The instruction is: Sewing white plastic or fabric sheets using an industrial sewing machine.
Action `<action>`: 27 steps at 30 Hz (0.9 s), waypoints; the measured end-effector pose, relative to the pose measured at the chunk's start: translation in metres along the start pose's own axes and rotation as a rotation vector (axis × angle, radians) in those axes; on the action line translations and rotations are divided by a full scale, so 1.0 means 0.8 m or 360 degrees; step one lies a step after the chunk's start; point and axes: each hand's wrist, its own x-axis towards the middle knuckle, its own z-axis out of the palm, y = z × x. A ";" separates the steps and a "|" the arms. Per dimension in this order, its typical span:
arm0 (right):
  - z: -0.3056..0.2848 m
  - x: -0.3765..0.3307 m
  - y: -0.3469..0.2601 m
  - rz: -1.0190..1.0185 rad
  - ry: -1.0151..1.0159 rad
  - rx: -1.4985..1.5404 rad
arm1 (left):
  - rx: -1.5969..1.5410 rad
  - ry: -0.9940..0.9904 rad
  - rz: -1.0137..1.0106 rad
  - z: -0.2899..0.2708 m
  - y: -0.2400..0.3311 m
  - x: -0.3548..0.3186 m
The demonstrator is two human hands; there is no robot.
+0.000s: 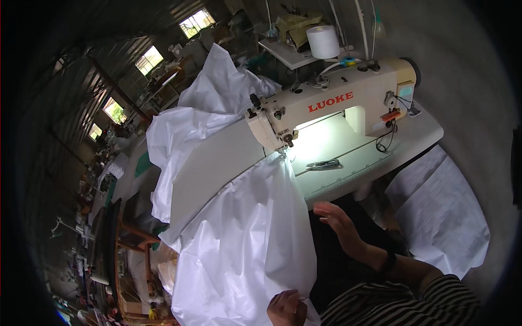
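Observation:
A large sheet of shiny white fabric [244, 217] runs under the needle area of a white sewing machine [326, 103] and hangs over the table's near edge. My left hand [287, 308] is at the fabric's lower right edge, its fingers curled on the cloth. Off the near edge of the machine table [375, 163], my right hand [340, 228] is raised with its fingers stretched out and nothing in them. A pair of thread snips [324, 164] lies on the lit machine bed, right of the needle. The machine's foot is too small to make out.
More white fabric [217, 87] is heaped behind the table's left side. A thread cone [322, 42] stands on a small shelf behind the machine. White sheets [443, 212] hang at the right, beside a grey wall. A wooden frame [133, 239] stands at the left.

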 end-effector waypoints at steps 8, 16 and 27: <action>0.010 0.024 0.104 0.1198 0.0007 0.0941 | -0.0332 -0.0814 0.0539 0.010 -0.021 0.053; 0.006 0.104 0.067 0.0491 -0.0508 -0.1793 | -0.0229 -0.1091 0.0401 0.018 -0.033 0.061; 0.017 0.105 0.076 0.0470 -0.0446 -0.1993 | 0.0123 -0.0875 0.0289 0.069 -0.101 0.149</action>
